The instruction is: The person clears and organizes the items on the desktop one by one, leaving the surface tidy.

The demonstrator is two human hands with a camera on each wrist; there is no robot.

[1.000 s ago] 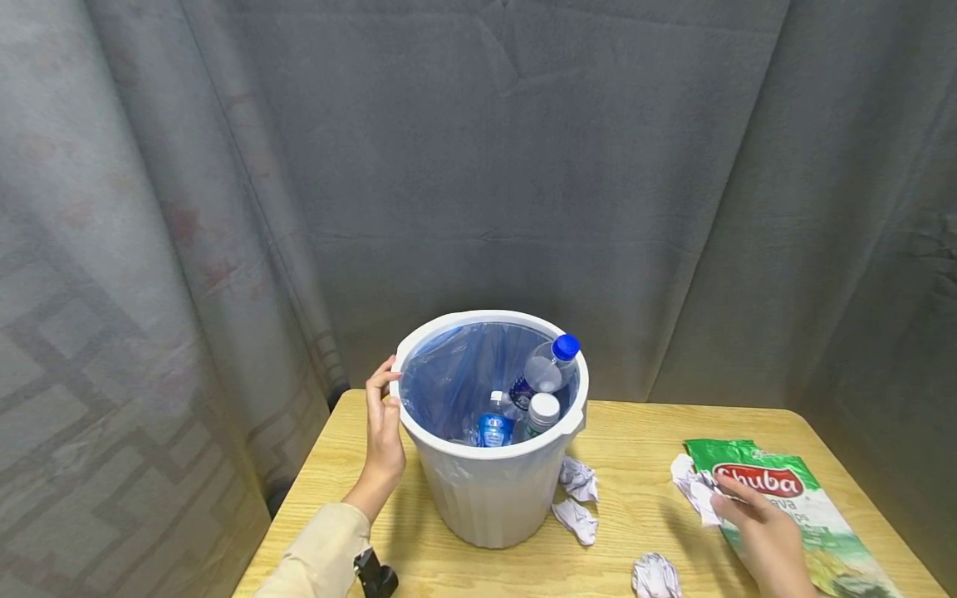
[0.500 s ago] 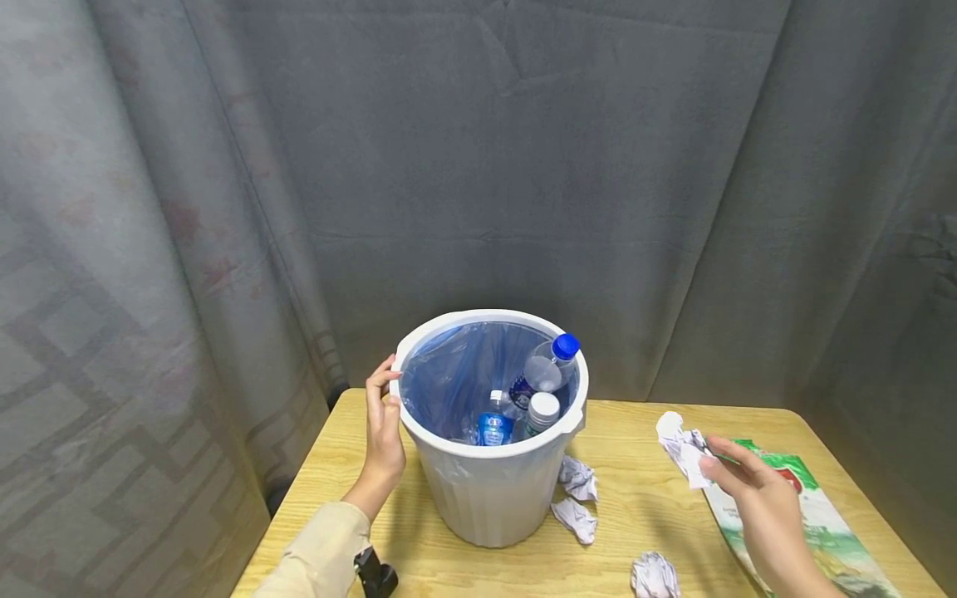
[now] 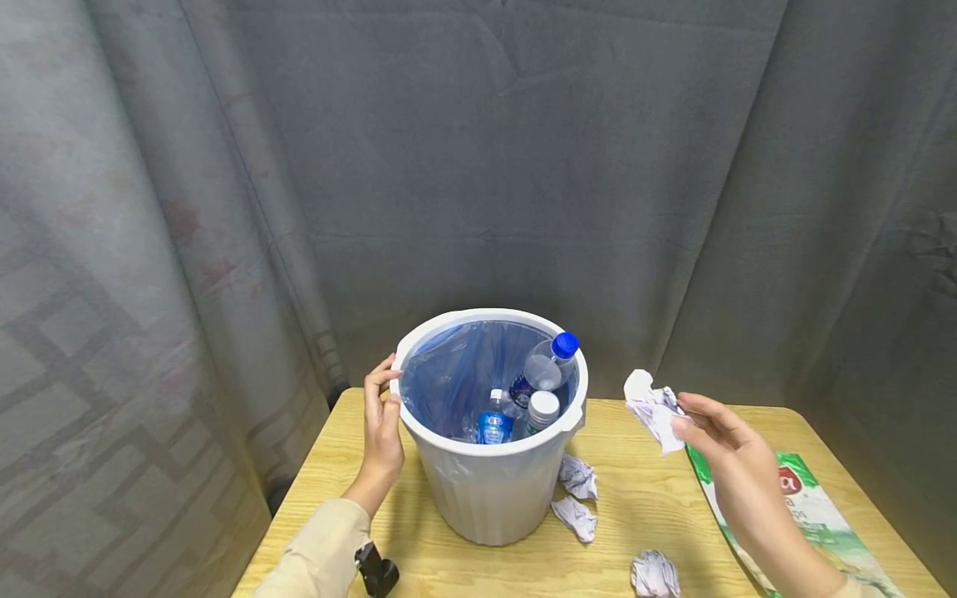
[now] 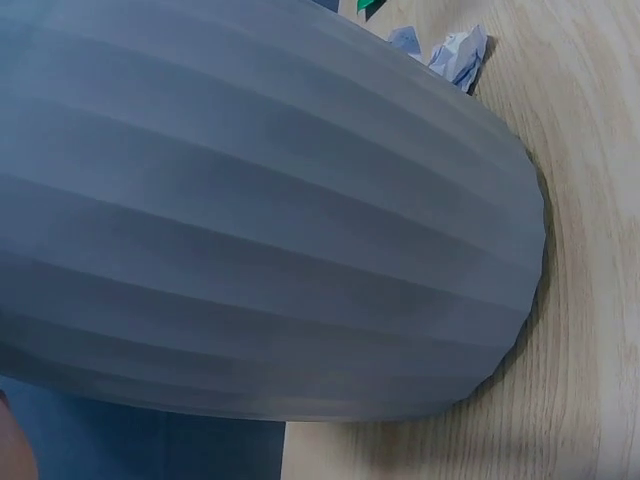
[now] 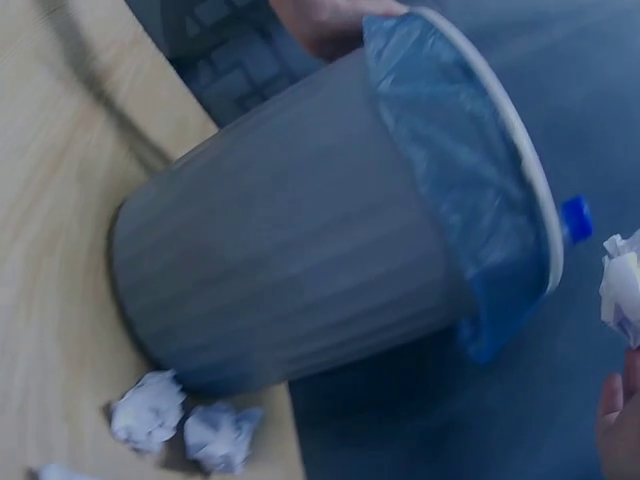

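Two hands: left hand (image 3: 383,432) rests straight-fingered on the bin (image 3: 489,490) rim; right hand (image 3: 721,453) has its grip pinched on a crumpled paper (image 3: 652,409).
Paper: held above the bench (image 3: 643,507), right of the bin.
Open room: bare bench between bin and snack bag (image 3: 811,519); three paper balls (image 3: 577,498) at the bin's base.

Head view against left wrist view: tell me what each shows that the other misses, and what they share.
Only the head view shows the right hand pinching a crumpled paper, the left hand on the bin rim, the bottles inside and the snack bag. Only the left wrist view shows the ribs on the bin's side close up. Both show the white bin, the wooden table and paper balls beside the bin.
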